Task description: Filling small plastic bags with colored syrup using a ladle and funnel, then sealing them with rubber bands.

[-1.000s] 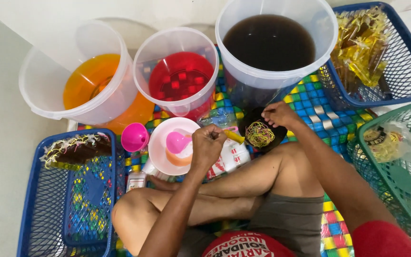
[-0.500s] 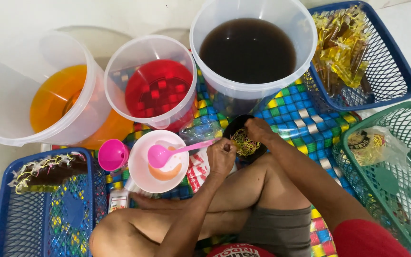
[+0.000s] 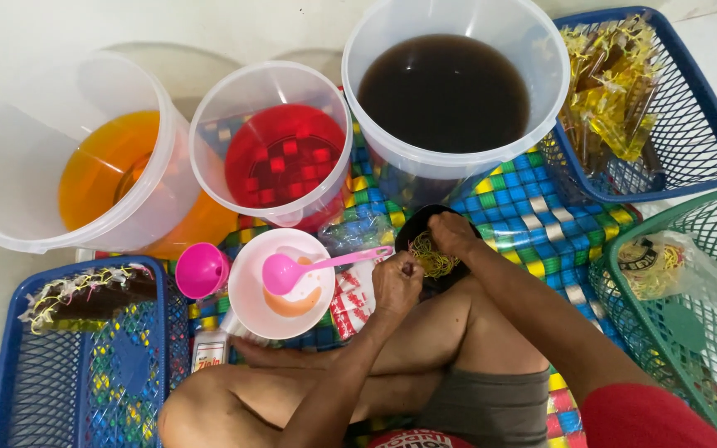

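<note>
A dark bowl (image 3: 435, 249) holding a tangle of thin yellow rubber bands (image 3: 433, 259) rests against the person's bent knee, on the chequered woven mat (image 3: 533, 217). Both hands work right at it. The right hand (image 3: 451, 232) lies over the bowl's far rim with its fingers curled down into the bands; whether they have closed on one is hidden. The left hand (image 3: 397, 280) sits just beside the bowl's near edge, fingers pinched together on something small, most likely a band or the neck of a small bag, though it is too small to tell.

The step in hand looks like picking out a band. The next move would call for freeing a single band from the tangle without dragging others along.

Just left of the left hand, a pink ladle (image 3: 292, 270) lies across a white bowl (image 3: 280, 286) with a little orange liquid in it, its handle pointing towards that hand; a small pink cup (image 3: 202, 270) stands beyond it. Ahead of the hands stand three clear buckets: dark liquid (image 3: 446, 91) nearest, red (image 3: 282, 153) to its left, orange (image 3: 101, 178) further left. To the right of the right hand, a blue basket (image 3: 690, 141) holds filled yellow packets and a green basket (image 3: 707, 332) holds a bag of bands. Another blue basket (image 3: 85, 373) lies far left.
</note>
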